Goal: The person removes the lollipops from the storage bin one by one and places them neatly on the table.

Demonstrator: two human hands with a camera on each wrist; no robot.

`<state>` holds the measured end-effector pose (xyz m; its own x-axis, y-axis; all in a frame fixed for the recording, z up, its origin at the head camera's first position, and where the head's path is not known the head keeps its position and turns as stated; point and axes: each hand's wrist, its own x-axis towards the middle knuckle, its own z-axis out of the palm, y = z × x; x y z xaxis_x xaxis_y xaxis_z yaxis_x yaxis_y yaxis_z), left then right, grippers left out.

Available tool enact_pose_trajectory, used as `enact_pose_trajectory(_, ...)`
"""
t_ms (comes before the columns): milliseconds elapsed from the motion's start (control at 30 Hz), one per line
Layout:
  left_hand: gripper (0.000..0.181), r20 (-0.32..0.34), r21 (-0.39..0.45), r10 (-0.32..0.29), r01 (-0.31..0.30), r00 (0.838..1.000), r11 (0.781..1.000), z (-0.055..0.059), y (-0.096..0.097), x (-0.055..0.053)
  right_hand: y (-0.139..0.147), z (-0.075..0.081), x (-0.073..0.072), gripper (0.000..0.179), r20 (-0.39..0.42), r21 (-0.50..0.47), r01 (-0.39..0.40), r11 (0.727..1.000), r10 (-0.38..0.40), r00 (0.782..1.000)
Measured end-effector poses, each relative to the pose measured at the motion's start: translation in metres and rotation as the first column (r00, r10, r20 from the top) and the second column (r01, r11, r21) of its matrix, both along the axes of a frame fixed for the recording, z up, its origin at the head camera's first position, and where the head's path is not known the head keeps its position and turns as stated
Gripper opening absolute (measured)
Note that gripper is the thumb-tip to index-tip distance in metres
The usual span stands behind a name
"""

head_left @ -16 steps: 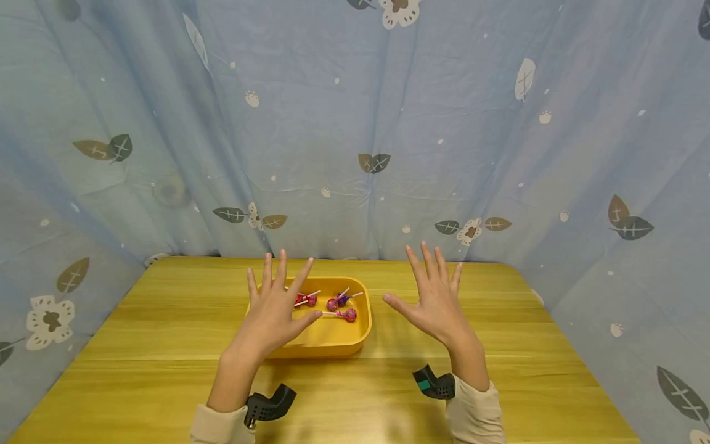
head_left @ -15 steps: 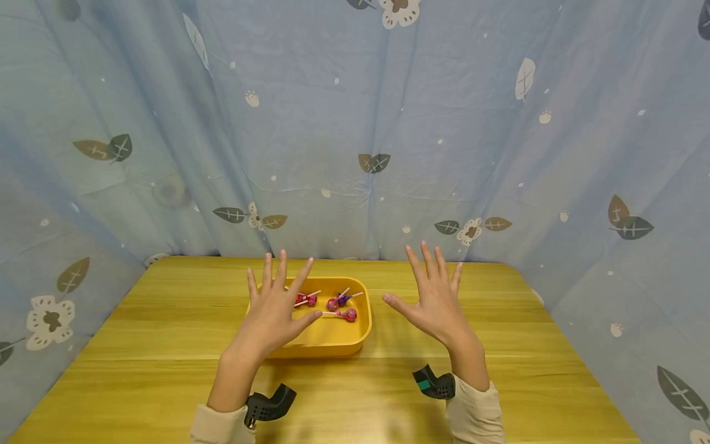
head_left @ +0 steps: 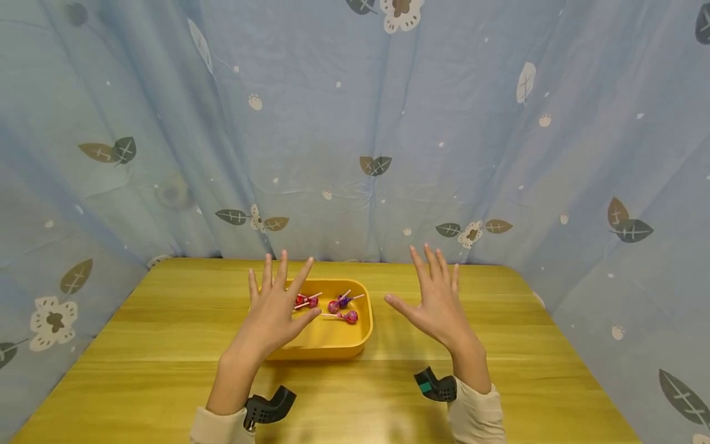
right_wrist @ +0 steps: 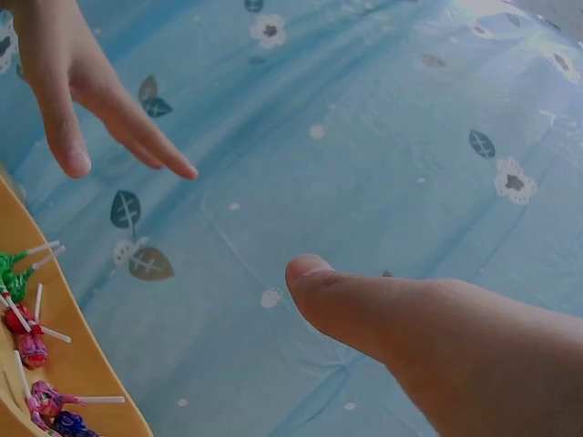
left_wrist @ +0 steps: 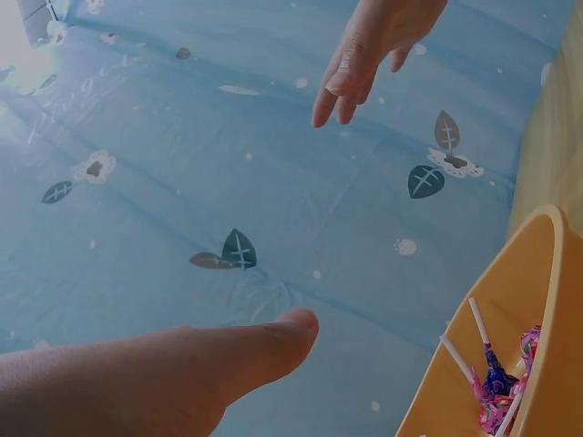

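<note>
My left hand (head_left: 273, 314) is raised with its fingers spread, overlapping the left part of a yellow tray (head_left: 338, 353) in the head view. The right hand (head_left: 438, 305) hovers to the right of the tray, fingers also spread and nothing in it. Inside the tray lie several wrapped lollipops (head_left: 349, 317) with white sticks, pink, red and purple. From the right wrist, green-wrapped lollipops (right_wrist: 16, 280) show at the tray's other end, which my left hand covers in the head view. Each wrist view has its own hand's thumb (left_wrist: 246, 360) in the foreground.
The tray stands on a yellow wood-grain table (head_left: 444, 376). A blue curtain (head_left: 310, 123) with leaf and flower prints hangs behind the table and along both sides. Black wrist mounts (head_left: 270, 406) are strapped at both cuffs.
The head view has shifted very slightly, so the scene sits a little lower. My right fingers have drawn slightly closer together; the left hand keeps its pose.
</note>
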<state>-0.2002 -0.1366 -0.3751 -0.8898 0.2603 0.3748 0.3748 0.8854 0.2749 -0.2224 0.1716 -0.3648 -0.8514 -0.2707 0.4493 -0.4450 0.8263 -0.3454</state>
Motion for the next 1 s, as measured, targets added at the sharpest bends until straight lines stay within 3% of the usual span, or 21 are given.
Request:
enact_pose_trajectory(200,0.086,0.0,0.055,-0.009,0.009,1.0,0.998,0.002,-0.007,0.001,-0.002,-0.005,-0.003,0.096,0.019,-0.049,-0.069,0.996,0.07,0.997)
enact_pose_trajectory(367,0.08,0.043,0.19,-0.009,0.001,0.999,0.982,-0.006,-0.03,-0.003,-0.008,-0.012,-0.012,0.092,0.079,-0.04,-0.154,0.987,0.157,0.984)
enact_pose_trajectory(433,0.076,0.087,0.272,-0.015,-0.009,0.996,0.962,-0.016,-0.042,-0.004,-0.012,-0.016,-0.015,0.09,0.11,-0.041,-0.193,0.98,0.197,0.974)
enact_pose_trajectory(500,0.072,0.148,0.367,-0.018,-0.038,0.989,0.929,-0.026,-0.052,-0.006,-0.019,-0.021,-0.019,0.087,0.124,-0.042,-0.242,0.969,0.245,0.962)
enact_pose_trajectory(600,0.069,0.267,0.482,0.019,-0.151,0.964,0.863,-0.042,-0.064,-0.01,-0.028,-0.027,-0.026,0.079,0.144,-0.052,-0.3,0.952,0.305,0.942)
enact_pose_trajectory(667,0.069,0.362,0.557,0.045,-0.255,0.931,0.79,-0.051,-0.07,-0.012,-0.035,-0.031,-0.03,0.073,0.161,-0.068,-0.334,0.94,0.341,0.926)
enact_pose_trajectory(733,0.07,0.449,0.63,0.044,-0.351,0.893,0.692,-0.058,-0.073,-0.014,-0.043,-0.033,-0.035,0.067,0.192,-0.097,-0.35,0.932,0.362,0.912)
enact_pose_trajectory(767,0.071,0.48,0.674,0.026,-0.387,0.877,0.629,-0.061,-0.074,-0.015,-0.047,-0.034,-0.037,0.065,0.205,-0.115,-0.357,0.927,0.374,0.904)
enact_pose_trajectory(833,0.07,0.513,0.77,-0.061,-0.427,0.856,0.475,-0.067,-0.076,-0.017,-0.056,-0.036,-0.041,0.059,0.234,-0.168,-0.371,0.913,0.402,0.885)
enact_pose_trajectory(900,0.066,0.501,0.844,-0.166,-0.437,0.849,0.31,-0.072,-0.076,-0.02,-0.067,-0.038,-0.044,0.055,0.259,-0.224,-0.383,0.896,0.433,0.863)
enact_pose_trajectory(967,0.061,0.467,0.884,-0.257,-0.439,0.846,0.161,-0.077,-0.075,-0.022,-0.079,-0.04,-0.048,0.052,0.276,-0.256,-0.399,0.88,0.462,0.843)
enact_pose_trajectory(1000,0.059,0.446,0.894,-0.293,-0.435,0.846,0.103,-0.08,-0.074,-0.022,-0.085,-0.042,-0.049,0.051,0.283,-0.263,-0.408,0.874,0.474,0.833)
